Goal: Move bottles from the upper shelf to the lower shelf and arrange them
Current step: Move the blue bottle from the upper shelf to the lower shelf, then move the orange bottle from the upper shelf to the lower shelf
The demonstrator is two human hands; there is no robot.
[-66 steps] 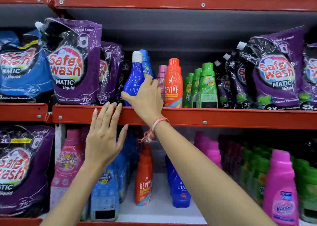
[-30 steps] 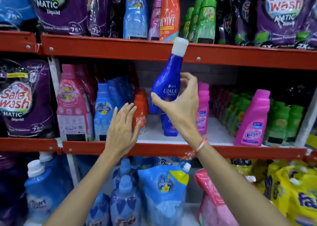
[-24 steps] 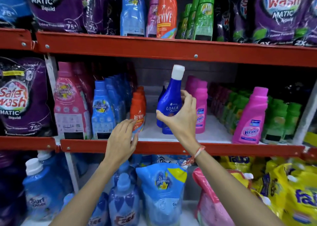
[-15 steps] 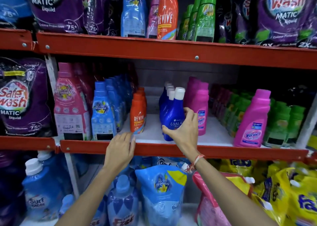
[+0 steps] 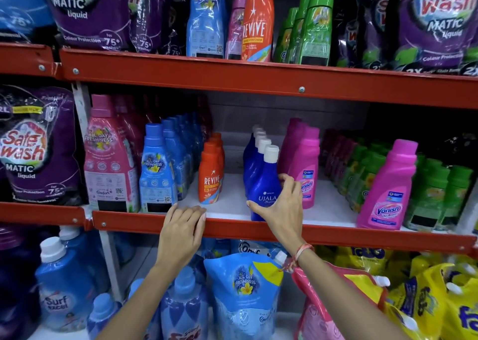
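Right hand (image 5: 280, 208) fingers wrapped on front blue Ujala bottle (image 5: 263, 184), five in row; left hand (image 5: 181, 233) flat on lower shelf (image 5: 144, 223) edge, holding nothing.

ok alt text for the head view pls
A person's right hand grips a blue Ujala bottle standing at the front of its row on the middle shelf, while the left hand rests on the shelf's red edge.
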